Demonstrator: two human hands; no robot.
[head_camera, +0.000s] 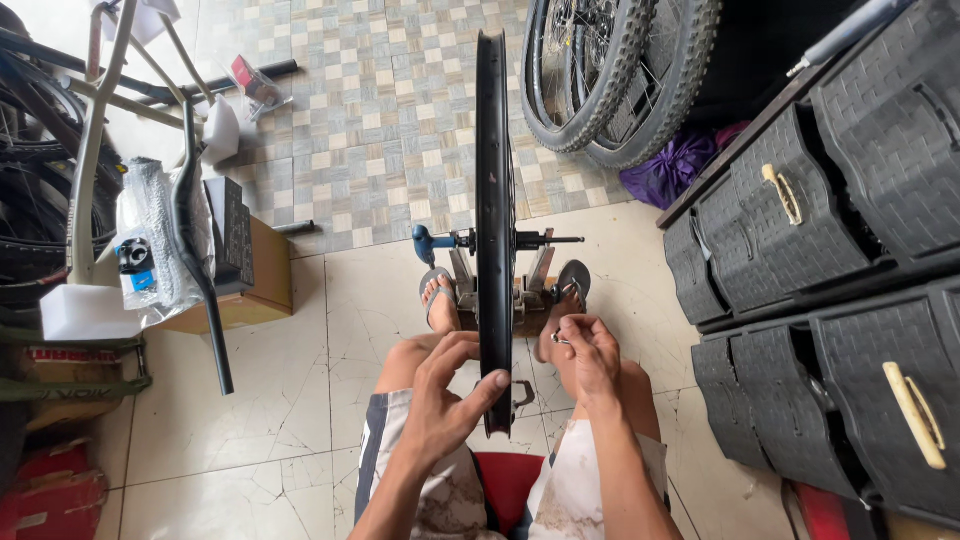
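Observation:
A black bicycle rim (493, 180) stands upright in a truing stand (500, 290) on the floor between my feet. My left hand (447, 395) rests on the rim's near edge, thumb pressed on the left side wall and fingers curled. On the right side of the rim, my right hand (585, 355) pinches a small metal tool (560, 340) close to the spokes. I sit on a red stool (508, 485), knees either side of the wheel.
Dark woven drawer units (850, 250) with pale handles line the right. Two knobby tyres (610, 70) lean at the top. At left stand a bike frame (95, 150), black handlebar (195, 250), bubble-wrapped parts (150, 240) and a cardboard box (250, 290).

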